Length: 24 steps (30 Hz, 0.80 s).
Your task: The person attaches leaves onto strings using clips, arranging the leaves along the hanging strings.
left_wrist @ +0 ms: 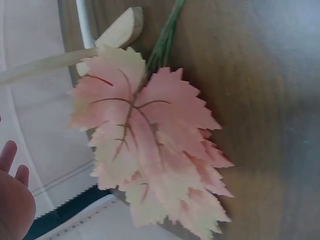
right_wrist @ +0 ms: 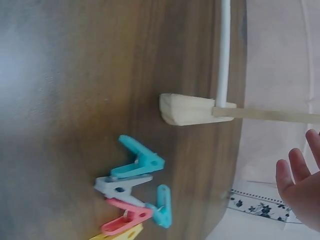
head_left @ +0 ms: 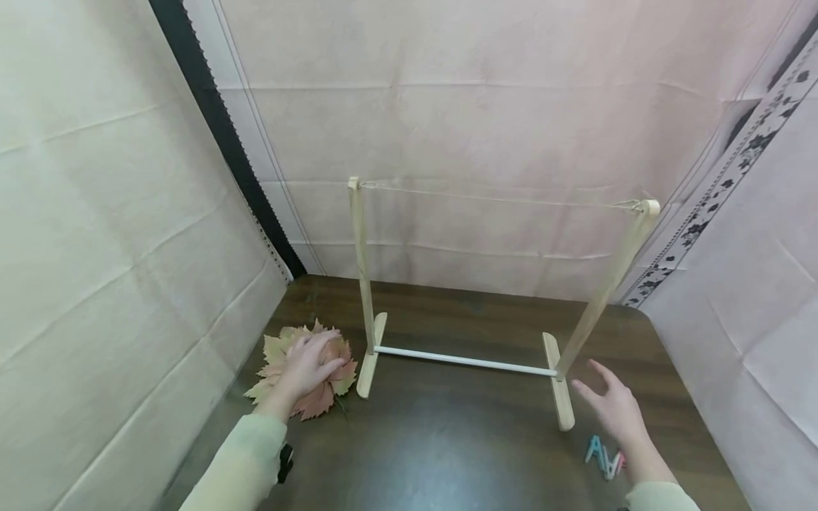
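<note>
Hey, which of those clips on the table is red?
The red clip, lying between the gray clip and the yellow clip in the right wrist view; the remaining two are teal clips.

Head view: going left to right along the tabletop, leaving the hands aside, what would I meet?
Pink-and-yellow artificial leaves, the stand's left wooden foot, white crossbar, the stand's right wooden foot, plastic clothespins.
</note>
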Tool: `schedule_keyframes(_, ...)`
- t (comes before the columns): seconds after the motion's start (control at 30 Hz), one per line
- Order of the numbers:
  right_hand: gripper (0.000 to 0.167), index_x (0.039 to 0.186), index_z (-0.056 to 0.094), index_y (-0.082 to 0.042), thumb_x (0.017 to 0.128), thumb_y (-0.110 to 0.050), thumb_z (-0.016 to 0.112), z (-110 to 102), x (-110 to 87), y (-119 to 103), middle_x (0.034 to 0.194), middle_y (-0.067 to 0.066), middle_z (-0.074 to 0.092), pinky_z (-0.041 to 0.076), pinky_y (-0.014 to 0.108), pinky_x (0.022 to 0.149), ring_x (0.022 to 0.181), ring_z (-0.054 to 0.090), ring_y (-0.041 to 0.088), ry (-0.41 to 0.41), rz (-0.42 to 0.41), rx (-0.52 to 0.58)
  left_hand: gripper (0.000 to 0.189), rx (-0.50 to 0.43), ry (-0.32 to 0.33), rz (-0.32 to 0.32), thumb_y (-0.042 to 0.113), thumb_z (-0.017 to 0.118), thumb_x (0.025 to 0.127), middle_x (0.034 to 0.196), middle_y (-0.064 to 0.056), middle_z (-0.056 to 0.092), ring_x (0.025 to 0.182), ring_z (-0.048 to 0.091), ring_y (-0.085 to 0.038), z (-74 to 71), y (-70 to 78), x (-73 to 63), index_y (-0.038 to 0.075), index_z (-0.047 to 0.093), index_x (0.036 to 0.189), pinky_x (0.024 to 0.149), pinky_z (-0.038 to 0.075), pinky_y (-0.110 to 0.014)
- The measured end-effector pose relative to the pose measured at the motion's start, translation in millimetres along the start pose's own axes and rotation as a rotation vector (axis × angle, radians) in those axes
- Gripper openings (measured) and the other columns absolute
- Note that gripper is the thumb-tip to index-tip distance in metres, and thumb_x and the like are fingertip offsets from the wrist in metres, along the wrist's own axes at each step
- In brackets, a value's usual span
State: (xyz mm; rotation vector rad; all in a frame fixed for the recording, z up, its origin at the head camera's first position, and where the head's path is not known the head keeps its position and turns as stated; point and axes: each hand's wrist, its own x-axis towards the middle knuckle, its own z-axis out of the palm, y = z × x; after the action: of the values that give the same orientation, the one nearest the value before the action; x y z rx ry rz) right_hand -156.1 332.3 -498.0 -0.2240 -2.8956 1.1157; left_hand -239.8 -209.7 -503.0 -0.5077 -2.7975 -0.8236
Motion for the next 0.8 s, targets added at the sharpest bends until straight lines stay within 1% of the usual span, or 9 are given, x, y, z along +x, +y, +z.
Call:
schedule_keyframes(0.13, 0.080, 0.145, 0.024, 0.002, 0.092, -0.055, 0.047, 2.0, -3.3, 8.1, 0.141, 0.036, 0.026, 0.028, 0.065, 0.093, 0.120, 0.034, 0.056, -0.019, 0.050, -0.006, 0.042, 0.020, 0.022, -0.020, 0.019, 0.070, 0.084, 0.127, -0.009, 0.057, 0.109, 0.044, -0.039, 6.4, -9.6, -5.9, 0.012, 0.058, 0.124, 0.087, 0.025, -0.058)
schedule_keyframes(0.27, 0.080, 0.145, 0.025, 0.001, 0.092, -0.056, 0.045, 3.2, -3.4, 15.0, 0.139, 0.037, 0.028, 0.028, 0.065, 0.093, 0.119, 0.036, 0.056, -0.015, 0.079, -0.025, 0.032, 0.036, 0.019, -0.048, 0.023, 0.066, 0.088, 0.121, -0.006, 0.061, 0.103, 0.046, -0.037, 11.0, -16.5, -9.1, 0.015, 0.062, 0.119, 0.084, 0.025, -0.056)
schedule_keyframes(0.37, 0.079, 0.144, 0.028, 0.001, 0.092, -0.056, 0.045, 5.8, -4.6, 19.7, 0.139, 0.034, 0.031, 0.029, 0.064, 0.093, 0.118, 0.038, 0.054, -0.004, 0.095, -0.037, 0.029, 0.023, 0.006, -0.071, 0.028, 0.064, 0.090, 0.118, -0.003, 0.062, 0.099, 0.046, -0.033, 14.5, -21.0, -13.0, 0.017, 0.064, 0.116, 0.081, 0.025, -0.053)
schedule_keyframes(0.47, 0.079, 0.144, 0.030, 0.001, 0.092, -0.057, 0.045, 8.5, -6.4, 24.0, 0.138, 0.032, 0.034, 0.031, 0.063, 0.092, 0.117, 0.042, 0.052, -0.006, 0.117, -0.033, 0.028, 0.001, -0.007, -0.089, 0.025, 0.066, 0.089, 0.116, -0.004, 0.064, 0.100, 0.046, -0.033, 18.3, -26.1, -17.0, 0.016, 0.064, 0.115, 0.081, 0.024, -0.053)
schedule_keyframes(0.6, 0.081, 0.144, 0.031, 0.000, 0.091, -0.060, 0.044, 11.6, -9.7, 29.7, 0.136, 0.033, 0.036, 0.037, 0.062, 0.087, 0.111, 0.049, 0.050, -0.008, 0.134, -0.029, 0.031, -0.008, -0.025, -0.115, 0.013, 0.069, 0.083, 0.112, -0.006, 0.065, 0.102, 0.045, -0.036, 23.8, -33.4, -23.8, 0.014, 0.064, 0.114, 0.085, 0.022, -0.055)
schedule_keyframes(0.63, 0.080, 0.143, 0.032, 0.000, 0.091, -0.060, 0.044, 12.6, -10.9, 31.3, 0.135, 0.034, 0.037, 0.039, 0.060, 0.085, 0.107, 0.053, 0.048, -0.003, 0.133, -0.033, 0.032, -0.010, -0.031, -0.125, 0.011, 0.069, 0.083, 0.111, -0.006, 0.066, 0.103, 0.044, -0.037, 25.0, -34.9, -25.6, 0.014, 0.065, 0.115, 0.087, 0.022, -0.056)
schedule_keyframes(0.67, 0.080, 0.143, 0.032, 0.000, 0.091, -0.059, 0.045, 13.5, -12.1, 32.8, 0.135, 0.034, 0.038, 0.043, 0.057, 0.079, 0.098, 0.058, 0.046, -0.003, 0.138, -0.027, 0.033, -0.008, -0.040, -0.136, 0.009, 0.069, 0.082, 0.112, -0.006, 0.066, 0.104, 0.044, -0.037, 26.2, -36.2, -27.6, 0.014, 0.065, 0.115, 0.087, 0.022, -0.055)
schedule_keyframes(0.73, 0.078, 0.142, 0.034, -0.001, 0.091, -0.058, 0.047, 15.3, -14.1, 35.7, 0.131, 0.034, 0.043, 0.048, 0.048, 0.066, 0.074, 0.063, 0.036, -0.001, 0.149, -0.016, 0.033, -0.006, -0.059, -0.155, 0.008, 0.068, 0.082, 0.112, -0.006, 0.066, 0.108, 0.043, -0.038, 28.9, -38.6, -31.5, 0.012, 0.065, 0.115, 0.087, 0.023, -0.055)
schedule_keyframes(0.8, 0.077, 0.142, 0.035, -0.001, 0.090, -0.058, 0.048, 17.4, -15.8, 39.0, 0.129, 0.035, 0.044, 0.047, 0.039, 0.051, 0.052, 0.056, 0.024, -0.002, 0.160, -0.004, 0.035, 0.004, -0.088, -0.168, 0.008, 0.067, 0.082, 0.114, -0.006, 0.065, 0.110, 0.043, -0.038, 32.0, -40.9, -35.8, 0.013, 0.065, 0.116, 0.088, 0.023, -0.056)
